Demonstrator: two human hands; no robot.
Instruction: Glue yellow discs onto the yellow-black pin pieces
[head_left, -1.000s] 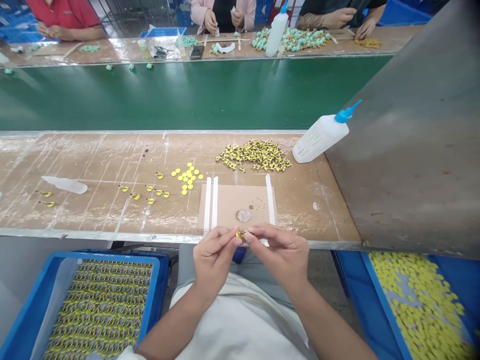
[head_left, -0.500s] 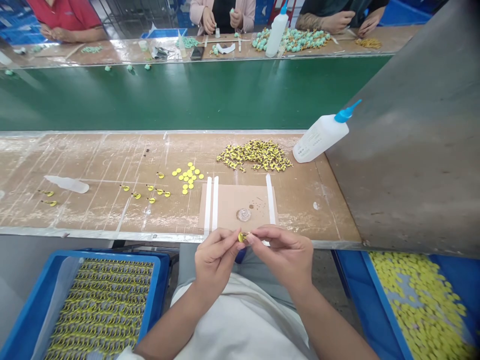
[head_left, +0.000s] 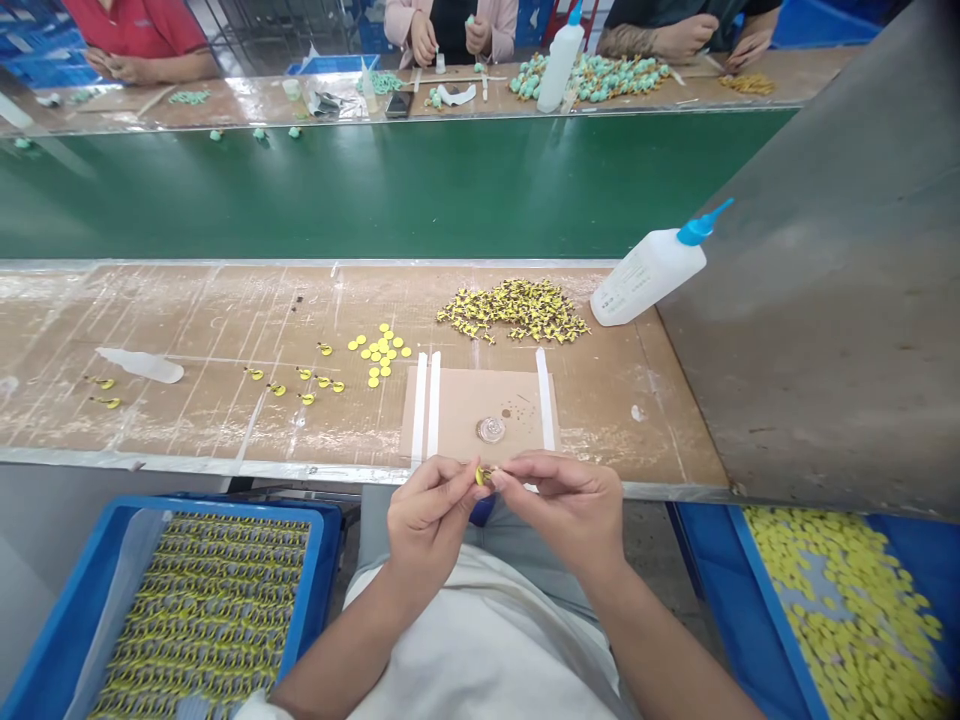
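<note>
Station inspected: a green conveyor belt point(head_left: 375, 190) runs between a far bench, where a co-worker's hands point(head_left: 450, 40) work among pale green parts, and the near wooden workbench point(head_left: 187, 420), which is covered in scuffed film. A grey metal panel point(head_left: 817, 330) stands at right. Below the bench edge, a blue crate point(head_left: 217, 507) at left holds packed rows of yellow-and-dark parts, and a blue tray point(head_left: 757, 590) at right holds loose yellow discs. On the bench are a white glue bottle point(head_left: 649, 275) with a blue nozzle, lying tilted against the panel, a heap of yellow-and-dark parts point(head_left: 514, 310), and a cluster of yellow discs point(head_left: 379, 352). A cardboard sheet point(head_left: 450, 420) bears white strips point(head_left: 433, 405) and a round glossy dab point(head_left: 490, 430) (substance too small to confirm). The left hand point(head_left: 427, 525) and right hand point(head_left: 566, 520) are together, pinching a small yellow part point(head_left: 484, 476) between their fingertips, just above the bench's near edge and directly below the cardboard.
</note>
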